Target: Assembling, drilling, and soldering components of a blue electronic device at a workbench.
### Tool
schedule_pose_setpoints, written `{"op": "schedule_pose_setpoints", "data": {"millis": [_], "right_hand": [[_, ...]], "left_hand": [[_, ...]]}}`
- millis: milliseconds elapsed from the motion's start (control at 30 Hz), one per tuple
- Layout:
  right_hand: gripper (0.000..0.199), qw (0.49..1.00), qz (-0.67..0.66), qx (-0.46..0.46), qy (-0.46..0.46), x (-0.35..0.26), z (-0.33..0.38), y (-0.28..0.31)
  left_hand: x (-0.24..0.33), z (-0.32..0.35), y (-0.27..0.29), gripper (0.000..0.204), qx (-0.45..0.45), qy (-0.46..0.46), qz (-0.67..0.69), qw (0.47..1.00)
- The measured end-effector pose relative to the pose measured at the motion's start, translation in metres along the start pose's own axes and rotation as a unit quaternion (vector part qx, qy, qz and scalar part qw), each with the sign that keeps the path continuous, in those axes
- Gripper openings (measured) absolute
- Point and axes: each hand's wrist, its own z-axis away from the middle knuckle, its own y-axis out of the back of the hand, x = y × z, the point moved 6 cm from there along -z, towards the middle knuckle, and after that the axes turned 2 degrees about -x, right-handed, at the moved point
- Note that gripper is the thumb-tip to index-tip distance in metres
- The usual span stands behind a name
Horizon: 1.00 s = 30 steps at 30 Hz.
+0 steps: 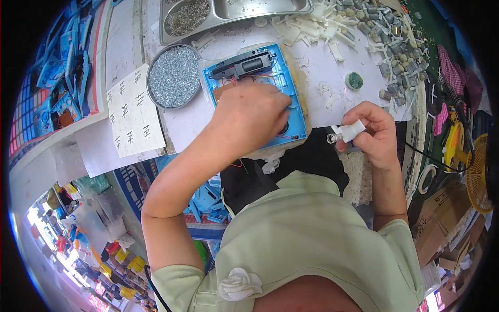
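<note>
A blue plastic housing (295, 106) lies on the table in front of me, with a black plastic part (244, 66) and thin coloured wires at its far end. My left hand (253, 112) reaches into the housing from above, fingers curled down. What its fingertips grip is hidden under the hand. To the right of the housing, my right hand (378, 136) is closed around a small white plastic piece (353, 130). A coil spring (332, 138) sits on the left end of that piece, pointing toward the housing.
A round dish of small screws (174, 76) and a metal compartment tray (244, 7) stand beyond the housing. White plastic parts (312, 28) and grey-and-white pieces (395, 65) are heaped far right, near a small green round tub (354, 80). Blue casings (65, 67) fill the left side.
</note>
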Motion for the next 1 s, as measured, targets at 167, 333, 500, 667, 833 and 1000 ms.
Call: {"op": "schedule_pose_setpoints", "data": {"millis": [167,333,500,667,833,1000], "right_hand": [[0.032,0.999,0.038,0.007,0.026,-0.007,-0.003,-0.004],[0.025,0.945,0.310,0.059,0.088,-0.021,-0.019,-0.004],[0.025,0.773,0.589,-0.007,0.236,-0.032,-0.055,-0.047],[0.023,0.704,0.661,-0.043,0.257,-0.032,-0.072,-0.071],[0.036,0.686,0.673,-0.104,0.255,-0.037,-0.082,-0.082],[0.031,0.685,0.672,-0.107,0.260,-0.031,-0.084,-0.079]], "left_hand": [[0.006,-0.001,-0.017,0.010,-0.034,0.053,-0.050,0.997],[-0.004,0.007,0.004,0.008,0.082,0.035,0.089,0.992],[-0.046,0.035,-0.002,0.006,0.124,0.269,0.430,0.853],[-0.046,0.035,-0.007,0.008,0.170,0.296,0.421,0.841],[-0.044,0.034,-0.011,0.008,0.192,0.258,0.442,0.837],[-0.042,0.034,-0.010,0.009,0.190,0.248,0.426,0.849]]}}
